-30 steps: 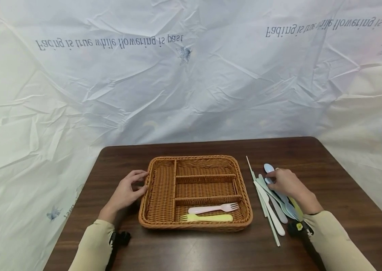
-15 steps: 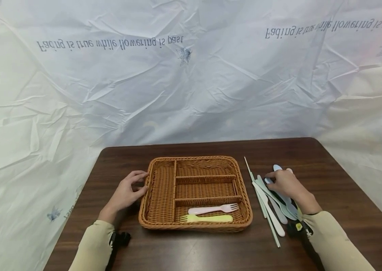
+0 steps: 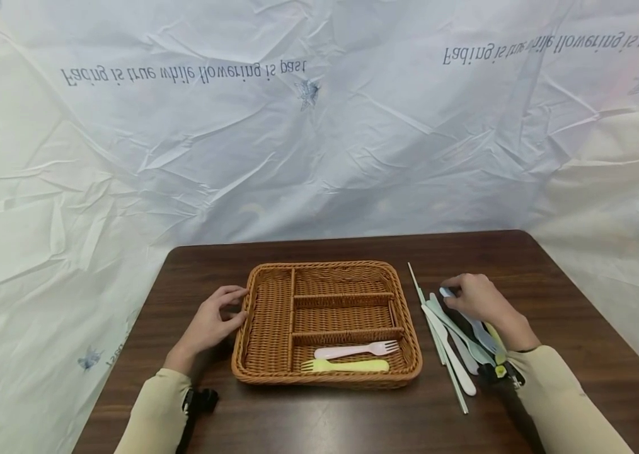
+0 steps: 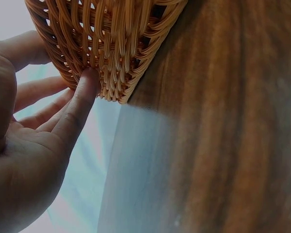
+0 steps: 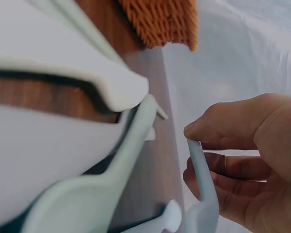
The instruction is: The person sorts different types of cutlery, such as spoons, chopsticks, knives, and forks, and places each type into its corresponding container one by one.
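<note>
My left hand touches the left side of the brown wicker basket with its fingertips; the left wrist view shows the thumb against the weave. In the basket's front compartment lie a pink fork and a yellow fork. My right hand pinches the handle end of a light blue fork between thumb and fingers, with its tines toward me. Close beside it, a pile holds a pale green spoon, a white-handled utensil and pale green chopsticks.
Something yellow-green lies partly hidden beneath my right wrist. The dark wooden table carries everything, and a white printed sheet hangs behind its far edge.
The light blue spoon seen near my right fingers earlier shifted right and is now out of sight behind the hand. My right hand rose slightly with the blue fork. My left hand stayed put.
</note>
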`<state>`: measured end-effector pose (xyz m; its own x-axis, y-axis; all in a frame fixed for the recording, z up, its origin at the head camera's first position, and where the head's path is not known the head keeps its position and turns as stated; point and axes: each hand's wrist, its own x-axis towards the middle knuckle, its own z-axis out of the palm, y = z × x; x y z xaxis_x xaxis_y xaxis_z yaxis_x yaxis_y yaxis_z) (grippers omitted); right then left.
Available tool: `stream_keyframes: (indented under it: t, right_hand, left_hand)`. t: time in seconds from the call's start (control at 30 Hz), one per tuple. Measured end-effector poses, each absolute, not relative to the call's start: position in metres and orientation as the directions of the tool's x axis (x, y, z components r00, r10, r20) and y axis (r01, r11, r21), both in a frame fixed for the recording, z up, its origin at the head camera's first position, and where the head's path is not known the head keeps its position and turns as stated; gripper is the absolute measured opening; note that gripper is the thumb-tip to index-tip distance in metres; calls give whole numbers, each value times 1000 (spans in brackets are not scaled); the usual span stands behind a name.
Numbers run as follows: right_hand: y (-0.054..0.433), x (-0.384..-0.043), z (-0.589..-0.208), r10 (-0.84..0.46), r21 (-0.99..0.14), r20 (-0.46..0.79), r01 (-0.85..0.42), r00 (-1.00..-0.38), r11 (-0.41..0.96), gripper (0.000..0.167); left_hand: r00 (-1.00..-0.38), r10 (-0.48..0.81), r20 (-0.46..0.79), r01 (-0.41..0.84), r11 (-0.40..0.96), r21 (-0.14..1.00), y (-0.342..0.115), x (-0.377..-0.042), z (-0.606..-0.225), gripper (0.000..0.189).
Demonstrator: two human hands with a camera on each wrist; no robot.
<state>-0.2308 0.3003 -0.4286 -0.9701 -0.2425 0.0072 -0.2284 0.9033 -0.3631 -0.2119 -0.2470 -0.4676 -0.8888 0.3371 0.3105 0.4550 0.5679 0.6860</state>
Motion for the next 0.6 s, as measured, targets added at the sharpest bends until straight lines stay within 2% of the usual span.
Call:
stream_keyframes:
  t: [0.3,0.6]
  right_hand:
    - [288,-234,-413,-250,-372,35,-245,-968,895,36]
    - [274,-235,-401,-300,-354,101,-316,-949,880,33]
  left_hand:
    - [-892,341,298,447,555,702,-248,-212,-469,43]
    - [-886,343,312,459,558,691,-248,-213,-469,43]
